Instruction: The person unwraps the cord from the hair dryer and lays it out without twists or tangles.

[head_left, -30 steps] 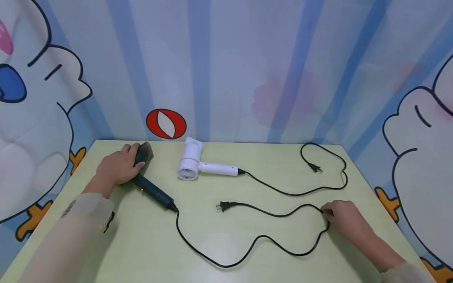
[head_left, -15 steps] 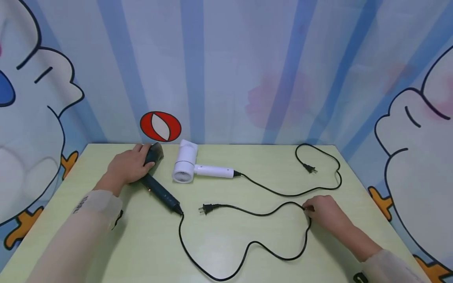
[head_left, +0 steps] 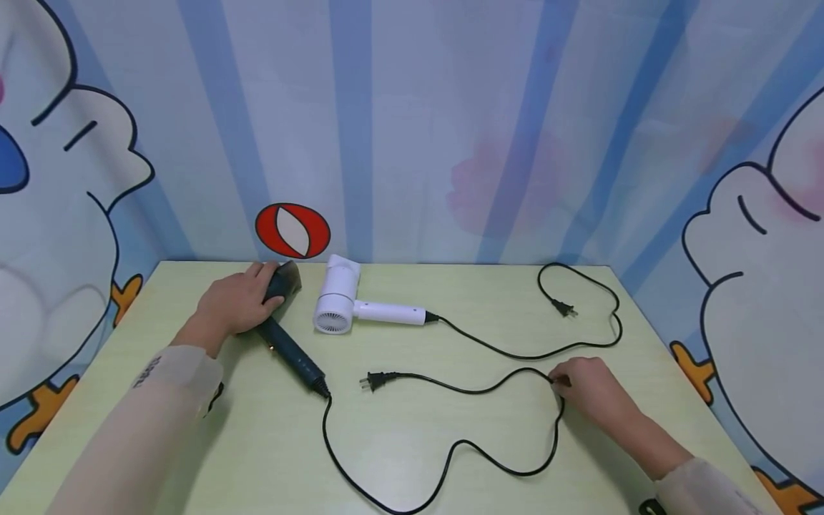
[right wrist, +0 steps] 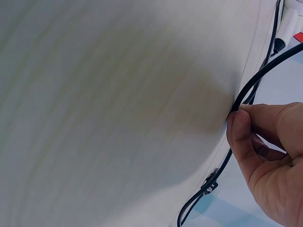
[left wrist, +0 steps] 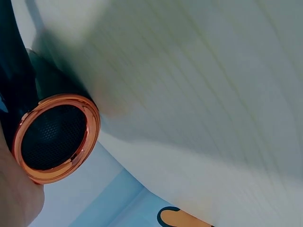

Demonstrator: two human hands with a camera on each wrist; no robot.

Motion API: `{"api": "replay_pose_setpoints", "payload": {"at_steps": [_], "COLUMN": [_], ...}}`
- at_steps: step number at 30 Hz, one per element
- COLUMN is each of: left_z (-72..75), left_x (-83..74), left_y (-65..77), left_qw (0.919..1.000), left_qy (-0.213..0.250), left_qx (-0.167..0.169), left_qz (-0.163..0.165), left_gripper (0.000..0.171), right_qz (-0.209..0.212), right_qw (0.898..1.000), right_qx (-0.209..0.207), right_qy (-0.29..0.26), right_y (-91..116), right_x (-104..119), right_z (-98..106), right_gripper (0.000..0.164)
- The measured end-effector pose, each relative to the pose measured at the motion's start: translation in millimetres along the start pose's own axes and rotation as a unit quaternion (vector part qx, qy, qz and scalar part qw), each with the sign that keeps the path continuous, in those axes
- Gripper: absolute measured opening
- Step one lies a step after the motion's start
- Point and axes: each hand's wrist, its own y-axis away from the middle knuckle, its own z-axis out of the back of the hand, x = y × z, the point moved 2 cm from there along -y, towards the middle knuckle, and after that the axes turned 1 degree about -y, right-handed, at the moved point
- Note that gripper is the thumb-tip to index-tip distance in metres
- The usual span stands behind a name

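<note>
A dark teal hair dryer lies on the left of the table, its handle slanting toward the front. My left hand grips it round the barrel, thumb on the near side. The left wrist view shows the copper-ringed rear grille beside the palm. From the handle a black cord winds to the right and loops back to its two-pin plug. At the loop's right bend my right hand pinches the cord between thumb and forefinger, as the right wrist view also shows.
Behind, a white hair dryer rests near the table's back edge. Its black cord runs right and curls round to a plug. A printed cartoon curtain stands behind the pale table.
Between the first two frames the view shifted, and my right hand and the pinched cord moved left, nearer the teal dryer, which also edged right. Since then there is barely any movement.
</note>
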Motion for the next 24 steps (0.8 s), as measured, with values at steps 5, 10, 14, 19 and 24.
{"api": "replay_pose_setpoints", "payload": {"at_steps": [5, 10, 14, 19, 24], "left_z": [-0.3, -0.1, -1.4, 0.1, -1.7], "left_x": [0.3, -1.6, -1.9, -1.8, -5.5], "left_y": [2.0, 4.3, 4.1, 2.0, 2.3], "left_qw": [1.0, 1.0, 1.0, 0.9999, 0.999], "left_qy": [-0.003, -0.004, -0.006, -0.013, -0.044], "left_qx": [-0.001, -0.003, 0.0, 0.006, 0.006], "left_qz": [-0.005, -0.003, -0.001, -0.007, 0.001], "left_gripper": [0.072, 0.071, 0.071, 0.072, 0.076], "right_qz": [0.0, -0.005, -0.01, -0.01, -0.019], "right_qw": [1.0, 1.0, 1.0, 1.0, 0.998], "right_qx": [-0.003, 0.002, 0.004, 0.015, 0.055], "right_qy": [0.0, 0.001, 0.0, -0.007, -0.001], "right_y": [-0.2, -0.1, -0.8, -1.6, -2.7], "right_x": [0.5, 0.8, 1.2, 2.6, 7.1], "right_z": [-1.2, -2.0, -1.0, -2.2, 1.5], "right_gripper": [0.009, 0.008, 0.008, 0.011, 0.022]}}
